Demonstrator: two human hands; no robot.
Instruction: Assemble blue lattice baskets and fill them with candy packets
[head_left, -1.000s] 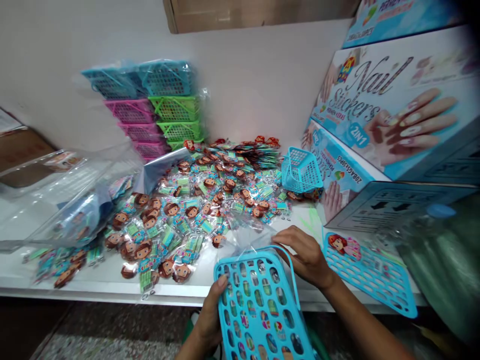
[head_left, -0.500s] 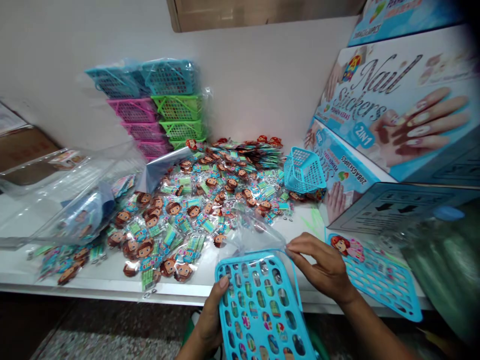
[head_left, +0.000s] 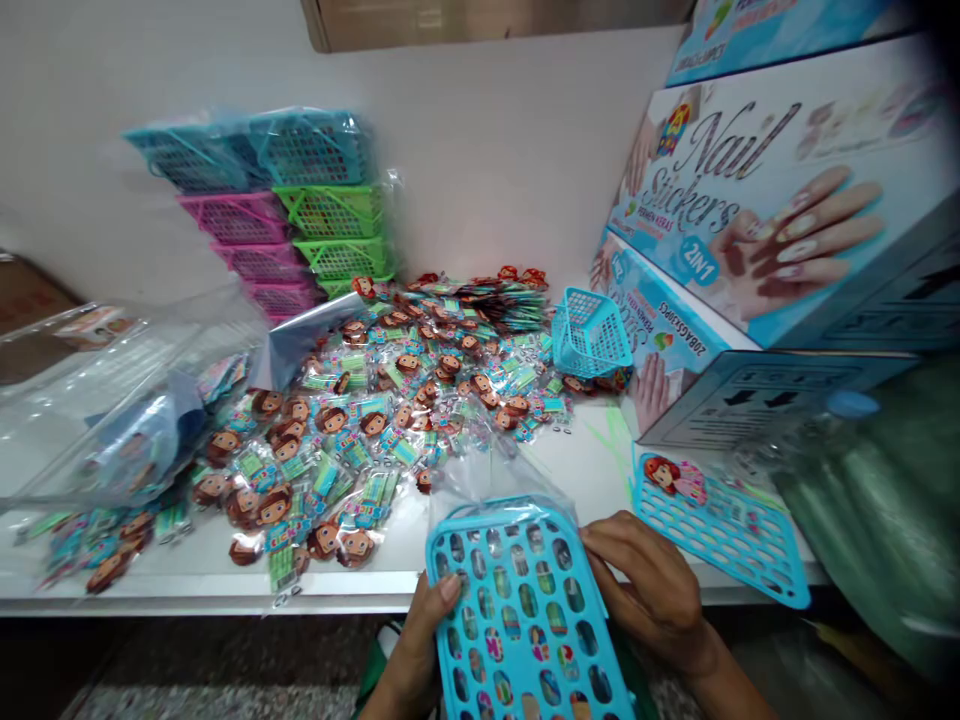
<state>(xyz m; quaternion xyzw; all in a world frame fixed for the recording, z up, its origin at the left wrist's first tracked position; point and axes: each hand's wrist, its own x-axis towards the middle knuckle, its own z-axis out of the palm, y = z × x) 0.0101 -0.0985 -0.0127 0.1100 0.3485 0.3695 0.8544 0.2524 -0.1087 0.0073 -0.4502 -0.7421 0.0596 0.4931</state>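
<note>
A blue plastic basket (head_left: 517, 610), with oval holes, is tilted at the front edge of the table, its perforated side towards me. Colourful packets show through the holes. My left hand (head_left: 424, 635) grips the basket's left side, thumb on the front face. At the upper right edge, the bent fingers of my right hand (head_left: 649, 580) hold the basket's side; their tips are partly hidden. Clear plastic film (head_left: 487, 465) stands up from the basket's top edge. Behind it spreads a heap of small candy-like packets (head_left: 352, 420) with cartoon-head tops.
Wrapped blue, pink and green baskets (head_left: 315, 150) are stacked against the wall. A small blue basket (head_left: 592, 335) stands beside Nail Stickers boxes (head_left: 742, 200). A flat blue perforated panel (head_left: 720, 530) lies on the right, near a bottle (head_left: 795, 430). Clear plastic packaging (head_left: 150, 400) covers the left side.
My right hand has moved down from the film and thin blue handle at the top corner to the basket's right side. The handle no longer sticks out there. My left hand keeps its grip.
</note>
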